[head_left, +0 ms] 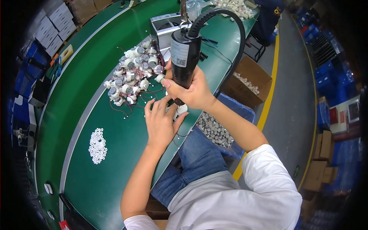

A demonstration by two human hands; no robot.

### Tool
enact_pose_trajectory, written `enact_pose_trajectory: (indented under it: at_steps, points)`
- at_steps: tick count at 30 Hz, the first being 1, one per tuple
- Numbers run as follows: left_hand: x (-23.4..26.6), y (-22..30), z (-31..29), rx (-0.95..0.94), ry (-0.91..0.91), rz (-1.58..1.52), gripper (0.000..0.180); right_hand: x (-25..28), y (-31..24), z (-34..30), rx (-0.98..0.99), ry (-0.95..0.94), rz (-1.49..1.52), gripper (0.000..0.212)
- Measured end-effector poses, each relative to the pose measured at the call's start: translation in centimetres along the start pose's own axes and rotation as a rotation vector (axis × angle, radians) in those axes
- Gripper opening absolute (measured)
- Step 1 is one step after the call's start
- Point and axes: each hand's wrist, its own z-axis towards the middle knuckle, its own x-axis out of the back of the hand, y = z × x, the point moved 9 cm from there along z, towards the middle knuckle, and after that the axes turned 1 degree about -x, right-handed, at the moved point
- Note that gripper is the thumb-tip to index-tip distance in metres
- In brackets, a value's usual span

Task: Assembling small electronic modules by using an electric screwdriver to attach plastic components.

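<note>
My right hand [196, 91] is wrapped round a black electric screwdriver [181, 57], which stands upright with its thick cable looping off the top. Its tip points down at a white round part [181, 111] near the table edge. My left hand [160, 122] steadies that part, its fingers curled on the far side and the thumb on the near side. The tool and fingers hide most of the part. Beyond my left hand lies a heap of small motors [134, 73] with white housings and thin dark red wires.
White washers [98, 147] lie in a patch on the green table [115, 184]. A metal-sided device [165, 28] stands behind the screwdriver. To the right are a blue bin [218, 130] of metal parts and a cardboard box [251, 82]. Another person [268, 19] sits at the far end.
</note>
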Motion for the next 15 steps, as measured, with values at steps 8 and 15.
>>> enact_pose_trajectory:
  at_steps: [8,15]
  points:
    - [0.0,0.1,0.1,0.018,-0.026,0.007,0.034,-0.5,0.6,0.1,0.005,-0.025,0.041,0.033]
    - [-0.4,-0.1,0.1,0.06,-0.075,-0.01,0.034,-0.8,-0.4,-0.6,0.112,0.042,-0.052,0.035]
